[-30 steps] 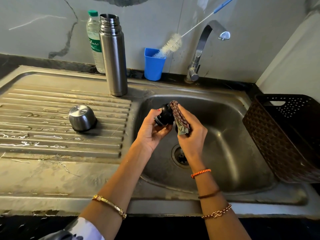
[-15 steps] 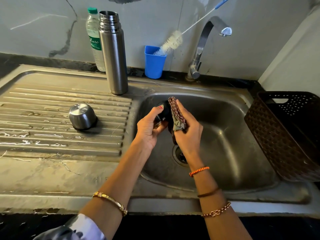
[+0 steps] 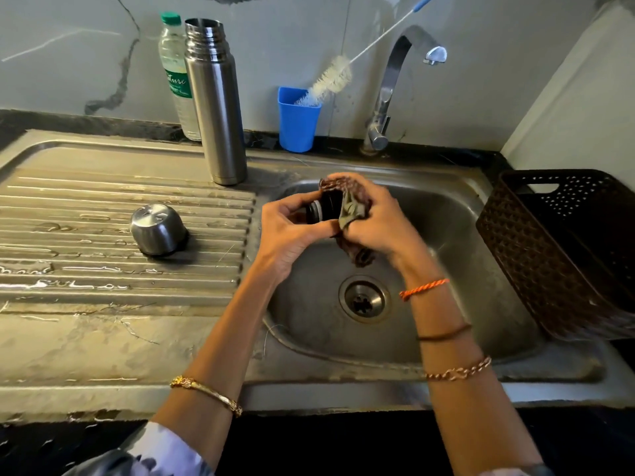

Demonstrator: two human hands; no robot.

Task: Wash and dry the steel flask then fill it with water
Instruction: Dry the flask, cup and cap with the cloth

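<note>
Both hands now close tighter at frame centre: left hand point(image 3: 292, 228) fingers curl round the black stopper point(image 3: 321, 209) to steady it while right hand point(image 3: 374, 221) fingers press the cloth point(image 3: 350, 207) over it, drying. Flask point(image 3: 216, 104) stands open, upper left, airing.

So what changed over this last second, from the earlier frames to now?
The right hand has worked the cloth further around the black stopper, so it now covers the top and far side. The left hand still holds the stopper, its fingers curled closer over it. Both stayed above the sink. The steel flask, cup lid, and brush in the blue cup did not move.
</note>
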